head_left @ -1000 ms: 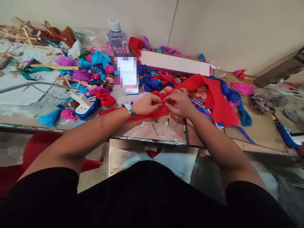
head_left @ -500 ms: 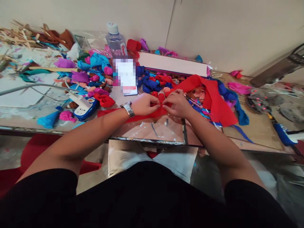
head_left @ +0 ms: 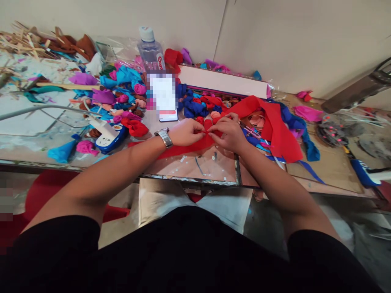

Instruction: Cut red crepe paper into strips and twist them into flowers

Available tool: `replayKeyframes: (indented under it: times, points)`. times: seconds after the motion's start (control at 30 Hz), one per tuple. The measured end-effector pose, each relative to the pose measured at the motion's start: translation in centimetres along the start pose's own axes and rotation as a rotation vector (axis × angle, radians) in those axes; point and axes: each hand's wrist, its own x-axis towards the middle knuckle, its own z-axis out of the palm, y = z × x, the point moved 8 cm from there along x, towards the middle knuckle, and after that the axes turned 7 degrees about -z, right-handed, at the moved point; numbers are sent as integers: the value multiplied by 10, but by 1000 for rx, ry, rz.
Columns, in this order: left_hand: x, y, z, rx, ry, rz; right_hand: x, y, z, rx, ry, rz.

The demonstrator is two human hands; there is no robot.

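Both hands meet at the middle of the table over a long red crepe paper strip [head_left: 282, 132]. My left hand [head_left: 184, 132], with a metal watch [head_left: 165, 137] at its wrist, pinches the paper between thumb and fingers. Close against it, my right hand [head_left: 228, 132] pinches the same strip, its other fingers curled. One length of the strip passes under my left wrist; the other arches behind my right hand and drapes to the right. Just beyond my fingertips lies a small red paper bud [head_left: 208, 124]. The exact pinch point is partly hidden by the fingers.
A phone [head_left: 168, 116] leans against a clear bottle [head_left: 150, 53]. Coloured paper scraps and buds [head_left: 104, 96] crowd the left, near a blue-white power strip [head_left: 110, 140] with a grey cable. Behind stands a long white box [head_left: 222, 81]. Thin sticks [head_left: 24, 44] lie far left.
The strip's left end has shifted slightly right beneath my left forearm. Both hands keep their pinch in nearly the same place, with only small finger movement.
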Motion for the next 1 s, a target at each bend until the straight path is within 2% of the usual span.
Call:
replayKeyframes:
  times: [0.17,0.33,0.67,1.0]
  points:
    - [4,-5,0,-113,-5,-27,0,-5,-6,-25,41,9]
    - [7,-10,1,-184,-3,-39,1,-7,-4,-22,13,7]
    - [6,-7,2,-231,-44,-49,2,-10,-7,-60,50,-26]
    - [4,-8,1,-261,24,-71,0,-11,-11,-83,79,-32]
